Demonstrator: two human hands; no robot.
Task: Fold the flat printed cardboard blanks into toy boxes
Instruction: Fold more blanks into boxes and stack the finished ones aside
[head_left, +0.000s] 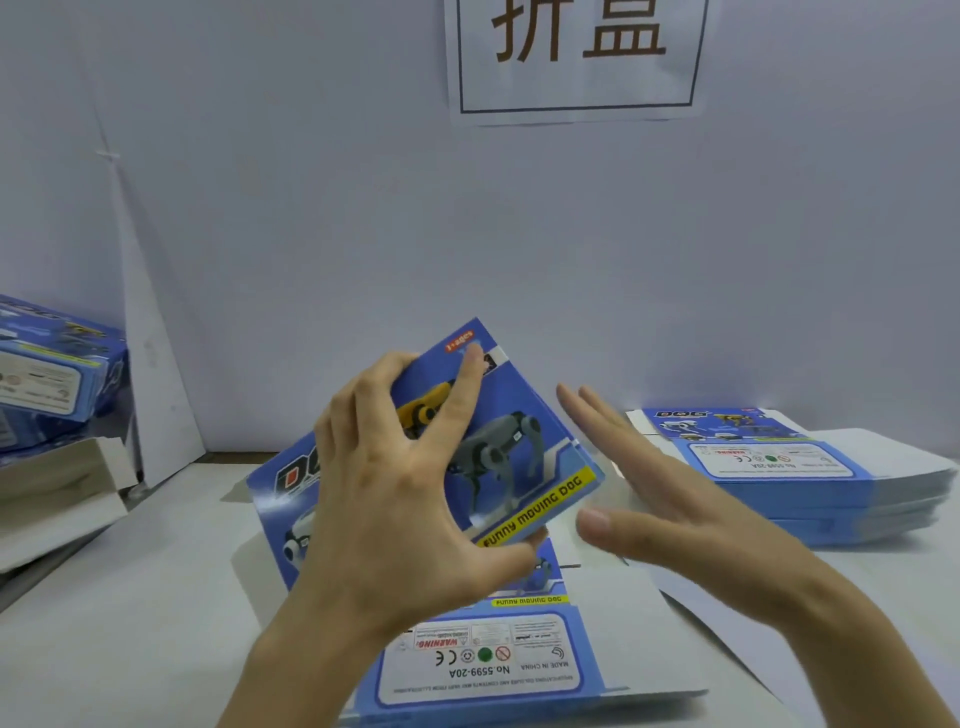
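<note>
A blue printed toy box (514, 452) with robot dogs and a yellow "FUNNY MOVING DOG" stripe is tilted above the table. My left hand (400, 493) grips it from the front, fingers over its top edge, index finger along the face, thumb under the lower edge. My right hand (670, 499) is flat with straight fingers just right of the box's side, apart from it or barely touching. Beneath lies a flat blank (498, 660), printed side up.
A stack of flat blanks (795, 473) sits at the right on the white table (130, 623). Folded boxes (47, 369) pile up at the far left over an open white carton (62, 493). A paper sign (576, 57) hangs on the wall.
</note>
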